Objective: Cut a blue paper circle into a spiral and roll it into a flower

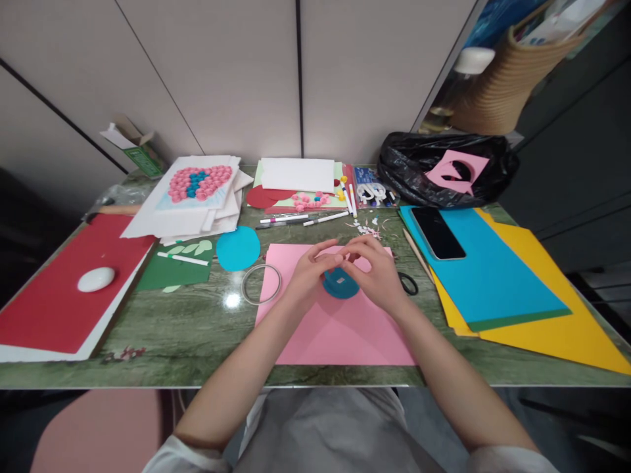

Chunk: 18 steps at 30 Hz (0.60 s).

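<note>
Green table (187,328), pink sheet (340,341), beneath fingers (362,246); grey panels (221,79), beyond; black bag (404,164) holding pink offcut (474,161), farther right. Left hand (311,270), right hand (377,270): fingertips together, grip indiscernible.

Green marbled table (197,322), pink sheet (340,338), blue paper circle (238,248), green card (170,274), black bag (401,164)

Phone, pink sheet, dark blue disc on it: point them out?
Phone (438,232): head view, middle of the dark screen.
Pink sheet (340,338): head view, bare part near the lower edge.
Dark blue disc (341,290): head view, lower visible part.
</note>
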### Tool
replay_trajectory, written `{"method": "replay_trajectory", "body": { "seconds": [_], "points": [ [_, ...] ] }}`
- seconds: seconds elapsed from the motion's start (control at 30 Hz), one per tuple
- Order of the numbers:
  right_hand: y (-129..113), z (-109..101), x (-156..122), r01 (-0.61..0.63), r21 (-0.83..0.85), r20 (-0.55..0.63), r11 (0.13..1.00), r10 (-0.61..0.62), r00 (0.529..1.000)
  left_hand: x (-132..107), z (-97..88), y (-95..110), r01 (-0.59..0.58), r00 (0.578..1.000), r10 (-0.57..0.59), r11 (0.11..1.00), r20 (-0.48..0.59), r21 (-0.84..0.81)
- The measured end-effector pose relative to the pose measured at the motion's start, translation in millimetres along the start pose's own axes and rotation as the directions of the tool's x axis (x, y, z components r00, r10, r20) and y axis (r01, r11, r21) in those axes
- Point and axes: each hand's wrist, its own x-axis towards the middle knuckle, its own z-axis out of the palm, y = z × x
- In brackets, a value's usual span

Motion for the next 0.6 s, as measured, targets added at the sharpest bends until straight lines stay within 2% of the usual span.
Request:
{"method": "replay_trajectory", "body": {
  "seconds": [0.13,0.27,0.5,0.6],
  "points": [
    [1.3,1.7,-0.3,0.010,0.029,0.069,1.000,-0.012,0.998,-0.2,-0.1,-0.7,0.012,1.000,-0.012,0.999,0.001,-0.044],
    [1.3,3.3,-1.6,0.024,0.030,0.086,0.999,-0.026,0.996,-1.9,2.7,1.8,0.019,1.000,-0.019,0.999,-0.006,-0.030],
    [-2.4,-0.9,-0.3,0.021,-0.032,-0.092,0.999,-0.024,0.996,-5.0,6.4,2.4,-0.007,1.000,0.007,1.000,0.024,-0.023],
    [-3.5,-3.4,0.6,0.026,-0.022,-0.114,0.999,-0.029,0.993,-6.8,7.4,3.1,0.000,0.998,0.001,1.000,0.062,-0.026]
  ]
}}
